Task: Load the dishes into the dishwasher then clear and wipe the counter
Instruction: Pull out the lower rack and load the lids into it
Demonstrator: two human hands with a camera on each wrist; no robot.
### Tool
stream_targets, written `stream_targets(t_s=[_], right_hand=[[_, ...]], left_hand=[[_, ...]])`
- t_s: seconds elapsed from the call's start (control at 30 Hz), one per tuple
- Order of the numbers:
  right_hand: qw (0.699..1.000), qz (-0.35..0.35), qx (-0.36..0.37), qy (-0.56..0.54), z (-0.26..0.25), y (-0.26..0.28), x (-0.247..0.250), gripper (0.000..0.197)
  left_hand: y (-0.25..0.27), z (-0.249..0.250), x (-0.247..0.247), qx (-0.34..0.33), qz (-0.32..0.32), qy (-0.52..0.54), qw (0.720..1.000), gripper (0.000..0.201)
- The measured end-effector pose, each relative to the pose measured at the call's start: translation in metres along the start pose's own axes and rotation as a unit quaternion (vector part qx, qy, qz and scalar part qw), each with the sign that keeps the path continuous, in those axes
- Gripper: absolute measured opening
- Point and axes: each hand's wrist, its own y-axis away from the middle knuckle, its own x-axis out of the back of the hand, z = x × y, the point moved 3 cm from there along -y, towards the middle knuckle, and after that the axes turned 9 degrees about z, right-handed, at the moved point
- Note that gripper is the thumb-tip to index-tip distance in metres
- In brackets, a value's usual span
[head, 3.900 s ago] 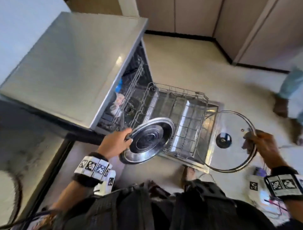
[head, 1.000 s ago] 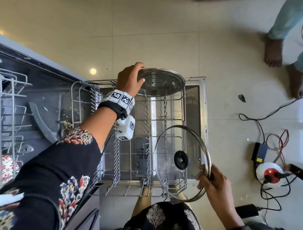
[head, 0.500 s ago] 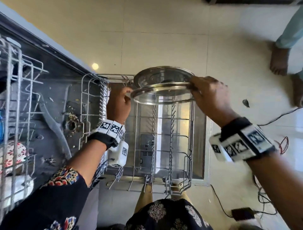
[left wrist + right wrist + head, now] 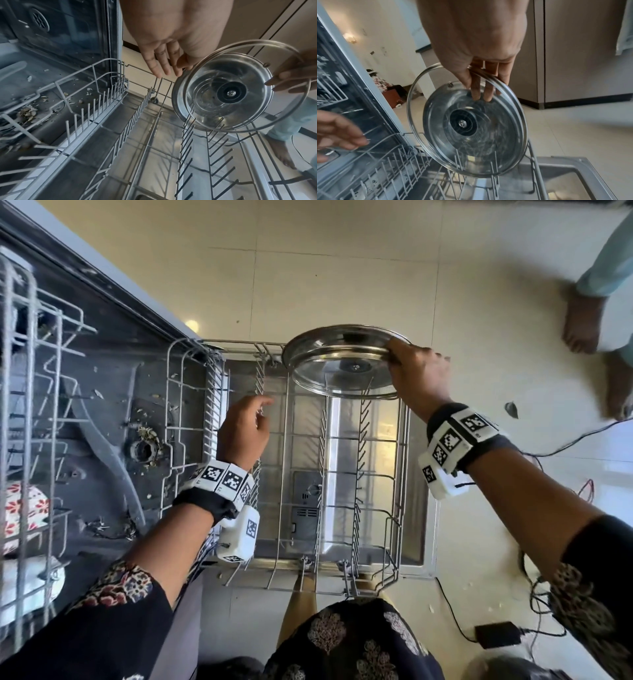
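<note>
A: Two lids now share the rack's (image 4: 404, 474) twelve o'clock end; the left hand (image 4: 243, 433) has let go of the steel lid (image 4: 342, 338), fingers loosely spread.

B: So that's loaded. Rightward, the right hand (image 4: 419, 378) pinches the glass lid's (image 4: 342, 378) three o'clock rim, seating it between tines.

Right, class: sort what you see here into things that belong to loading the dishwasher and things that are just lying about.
Belongs to the job:
- glass lid, gripped by the right hand
- steel lid standing behind it
- lower rack
- left hand, holding nothing

Just lying about:
- cables on the floor
- black adapter
- another person's bare feet
</note>
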Motion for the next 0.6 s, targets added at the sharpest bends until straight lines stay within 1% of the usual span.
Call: stream_targets(t_s=[0.1, 0.27, 0.37, 0.43, 0.5, 0.53, 0.6], right_hand=[[0.999, -0.035, -0.031, 0.012, 0.007, 0.002, -0.013, 0.028], [0.991, -0.132, -0.008, 0.024, 0.001, 0.010, -0.035, 0.027], [0.991, -0.121, -0.040, -0.029, -0.002, 0.009, -0.043, 0.027], [0.986, -0.146, -0.063, -0.057, 0.000, 0.007, -0.048, 0.027], [0.980, -0.172, -0.079, -0.056, 0.001, 0.008, -0.049, 0.027], [0.979, -0.176, -0.089, -0.054, 0.001, 0.010, -0.048, 0.029], [0.978, -0.167, -0.121, -0.045, 0.002, 0.017, -0.042, 0.040]], left_hand=[[0.007, -0.003, 0.000, 0.012, -0.023, -0.007, 1.000, 0.032], [0.016, -0.004, -0.004, 0.036, -0.074, -0.004, 0.997, 0.028], [0.021, -0.002, -0.005, 0.051, -0.106, -0.005, 0.993, 0.025], [0.023, -0.001, -0.005, 0.063, -0.132, -0.007, 0.989, 0.023], [0.026, -0.002, -0.006, 0.073, -0.163, -0.007, 0.984, 0.022], [0.029, -0.002, -0.005, 0.078, -0.175, -0.005, 0.981, 0.022], [0.033, -0.001, -0.004, 0.084, -0.192, -0.010, 0.978, 0.021]])
